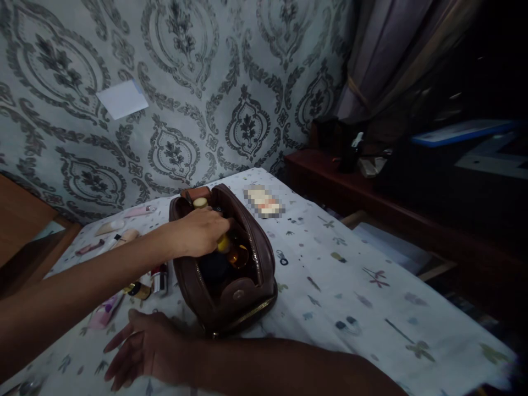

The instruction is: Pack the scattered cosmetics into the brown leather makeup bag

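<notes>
Nearest me, the right hand (150, 352) hangs empty over the printed white cloth (313, 324), fingers loosely spread, its forearm dim and cut off below. Beyond, the brown bag (266, 256) sits gaping on the cloth, smooth and leathery, brass zip teeth along its rim. The left hand (200, 231) dips inside by a blurry yellow item (223, 243); its fingertips are hidden, so I can't tell their grip. Farther back, a pixelated patch masks something (264, 201).
</notes>
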The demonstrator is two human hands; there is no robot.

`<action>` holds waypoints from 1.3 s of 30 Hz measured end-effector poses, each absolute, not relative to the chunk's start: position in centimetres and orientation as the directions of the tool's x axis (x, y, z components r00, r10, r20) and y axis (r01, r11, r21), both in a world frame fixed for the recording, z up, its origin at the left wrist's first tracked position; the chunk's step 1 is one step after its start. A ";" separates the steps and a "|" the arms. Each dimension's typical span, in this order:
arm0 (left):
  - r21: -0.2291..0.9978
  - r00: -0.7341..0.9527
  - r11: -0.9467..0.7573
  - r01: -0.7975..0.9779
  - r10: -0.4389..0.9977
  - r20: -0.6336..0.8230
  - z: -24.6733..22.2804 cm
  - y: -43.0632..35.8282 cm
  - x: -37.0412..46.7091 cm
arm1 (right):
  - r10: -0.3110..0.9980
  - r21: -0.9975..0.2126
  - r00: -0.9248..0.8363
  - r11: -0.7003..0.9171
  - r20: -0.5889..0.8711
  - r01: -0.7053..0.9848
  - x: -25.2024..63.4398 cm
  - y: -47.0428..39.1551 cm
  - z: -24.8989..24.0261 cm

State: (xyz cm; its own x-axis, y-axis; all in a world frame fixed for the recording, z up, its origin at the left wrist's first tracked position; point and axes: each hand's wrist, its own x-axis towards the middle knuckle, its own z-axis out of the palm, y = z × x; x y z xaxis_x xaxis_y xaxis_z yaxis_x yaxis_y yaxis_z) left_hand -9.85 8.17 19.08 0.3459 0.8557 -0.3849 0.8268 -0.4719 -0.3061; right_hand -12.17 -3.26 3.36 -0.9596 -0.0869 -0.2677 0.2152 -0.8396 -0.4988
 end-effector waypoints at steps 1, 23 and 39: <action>-0.291 0.334 -0.467 0.835 0.850 -0.407 19.1 8.3 -9.8 | -0.083 -0.501 -0.959 -0.839 -0.270 0.213 -12.1 -3.2 3.5; -0.252 0.345 -0.464 0.850 0.849 -0.399 18.5 8.4 -10.2 | -0.100 -0.510 -0.961 -0.830 -0.259 0.224 -12.8 -3.3 2.7; -0.426 0.134 -0.418 0.802 0.822 -0.553 20.8 10.4 -11.7 | -0.060 -0.522 -0.985 -0.842 -0.164 0.138 -13.1 -3.8 1.4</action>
